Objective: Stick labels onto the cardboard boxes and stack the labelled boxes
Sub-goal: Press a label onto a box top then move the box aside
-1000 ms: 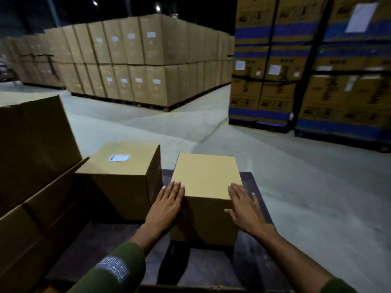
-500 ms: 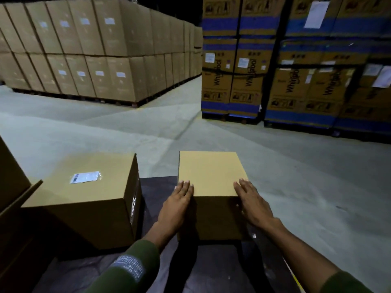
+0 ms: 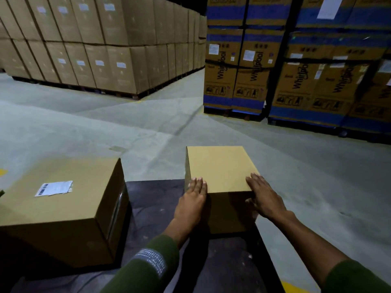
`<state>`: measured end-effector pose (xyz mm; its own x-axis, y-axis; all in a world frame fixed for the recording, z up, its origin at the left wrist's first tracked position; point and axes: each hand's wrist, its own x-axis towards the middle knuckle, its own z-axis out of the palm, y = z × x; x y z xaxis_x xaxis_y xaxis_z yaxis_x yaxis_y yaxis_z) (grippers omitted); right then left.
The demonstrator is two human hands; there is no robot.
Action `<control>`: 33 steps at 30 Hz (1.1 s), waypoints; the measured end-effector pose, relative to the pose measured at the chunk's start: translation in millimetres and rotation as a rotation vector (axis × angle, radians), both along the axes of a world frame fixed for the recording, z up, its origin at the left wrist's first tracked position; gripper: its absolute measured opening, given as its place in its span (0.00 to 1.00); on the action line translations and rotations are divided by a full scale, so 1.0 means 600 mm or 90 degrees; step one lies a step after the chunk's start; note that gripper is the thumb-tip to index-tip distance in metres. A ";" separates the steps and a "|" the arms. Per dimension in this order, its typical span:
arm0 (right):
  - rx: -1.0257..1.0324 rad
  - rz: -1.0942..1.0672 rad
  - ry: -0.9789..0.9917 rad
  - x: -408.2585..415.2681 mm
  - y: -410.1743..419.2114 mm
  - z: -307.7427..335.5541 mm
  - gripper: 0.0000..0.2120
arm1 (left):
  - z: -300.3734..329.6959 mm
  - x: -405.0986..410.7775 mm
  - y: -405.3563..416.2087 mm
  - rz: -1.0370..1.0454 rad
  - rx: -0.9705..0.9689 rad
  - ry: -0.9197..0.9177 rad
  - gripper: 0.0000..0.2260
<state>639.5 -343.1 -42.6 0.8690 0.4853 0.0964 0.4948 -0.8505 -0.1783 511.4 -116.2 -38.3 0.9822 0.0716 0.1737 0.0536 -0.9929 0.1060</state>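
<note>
The person's left hand point(image 3: 193, 200) lies flat against the near left corner of a small plain brown cardboard box point(image 3: 220, 168), its fingers point(image 3: 197, 183) straight and together, tips just over the top edge. The right hand point(image 3: 263, 196) does the same at the near right corner, fingers point(image 3: 254, 179) spread and relaxed on the lid, thumb down the front face. Neither hand is clenched; both press the box between them rather than curl round it.

The box's top, just beyond the fingertips, is bare card with no sticker. It stands on a dark tabletop point(image 3: 156, 199) that runs back under both wrists.

Well off to the left of the left hand's fingers sits a larger brown cardboard box point(image 3: 69, 210), apart from the small one, with a white barcode label point(image 3: 54, 188) stuck on its top.

Both forearms come out of dark green sleeves point(image 3: 148, 269). Far ahead of the fingertips, across a grey concrete floor point(image 3: 105, 127), stand pallet stacks of plain brown cartons point(image 3: 118, 47) and blue-banded printed cartons point(image 3: 239, 66).
</note>
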 end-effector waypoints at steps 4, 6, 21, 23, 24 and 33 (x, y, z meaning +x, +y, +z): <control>0.003 0.006 0.003 0.044 -0.008 -0.003 0.35 | -0.001 0.032 -0.016 0.008 0.000 -0.001 0.33; 0.005 0.003 0.003 0.059 -0.011 -0.004 0.35 | -0.003 0.046 -0.019 0.009 0.000 -0.002 0.33; -0.005 -0.001 -0.013 0.106 -0.008 -0.010 0.36 | -0.006 0.090 -0.007 -0.004 -0.019 0.004 0.31; -0.003 -0.001 -0.015 0.108 -0.007 -0.009 0.36 | -0.005 0.092 -0.004 -0.008 -0.013 0.005 0.30; -0.005 0.000 -0.015 0.108 -0.006 -0.008 0.35 | -0.004 0.093 -0.003 -0.009 -0.012 0.004 0.30; -0.024 0.006 -0.026 0.115 -0.006 -0.003 0.35 | -0.002 0.106 0.001 -0.014 -0.004 -0.003 0.31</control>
<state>708.7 -346.4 -44.6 0.8603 0.4970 0.1133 0.5086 -0.8518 -0.1257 575.3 -115.6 -39.3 0.9828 0.0508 0.1773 0.0310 -0.9932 0.1125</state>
